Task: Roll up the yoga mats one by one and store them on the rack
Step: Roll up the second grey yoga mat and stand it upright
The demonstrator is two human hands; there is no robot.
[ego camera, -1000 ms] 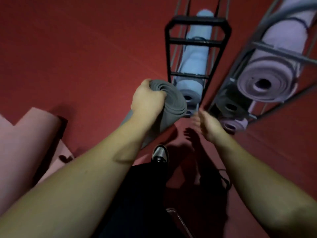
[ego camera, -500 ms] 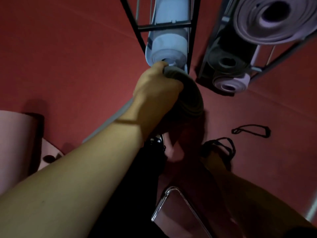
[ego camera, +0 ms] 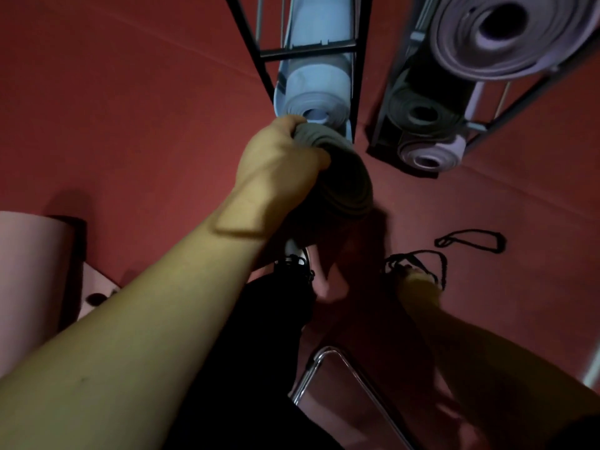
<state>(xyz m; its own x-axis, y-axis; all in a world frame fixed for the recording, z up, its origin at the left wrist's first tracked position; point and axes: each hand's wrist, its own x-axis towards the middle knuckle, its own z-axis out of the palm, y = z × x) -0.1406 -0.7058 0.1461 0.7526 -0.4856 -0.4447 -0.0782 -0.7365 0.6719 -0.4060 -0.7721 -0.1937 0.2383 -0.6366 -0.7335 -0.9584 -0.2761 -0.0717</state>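
Observation:
My left hand [ego camera: 279, 167] grips one end of a rolled grey yoga mat [ego camera: 344, 186], holding it upright just in front of the black rack [ego camera: 357, 60]. A rolled light blue mat [ego camera: 315, 92] lies in that rack. My right hand [ego camera: 418, 284] is low at the floor, fingers pinching the tangled end of a black strap [ego camera: 418, 258]; the fingertips are dark and partly hidden. A second rack [ego camera: 487, 125] on the right holds a large lilac mat [ego camera: 506, 30], a grey mat [ego camera: 422, 115] and a smaller lilac mat [ego camera: 428, 154].
Red carpet [ego camera: 130, 108] covers the floor. A pink mat [ego camera: 26, 271] lies partly rolled at the left. Another black strap [ego camera: 470, 240] lies on the floor to the right. A chrome tube frame [ego camera: 341, 378] stands near my feet, beside my shoe [ego camera: 297, 258].
I have stepped closer to the racks and my view has tilted down. My right hand dropped from chest height to the strap on the floor. My left hand keeps its grip on the grey mat.

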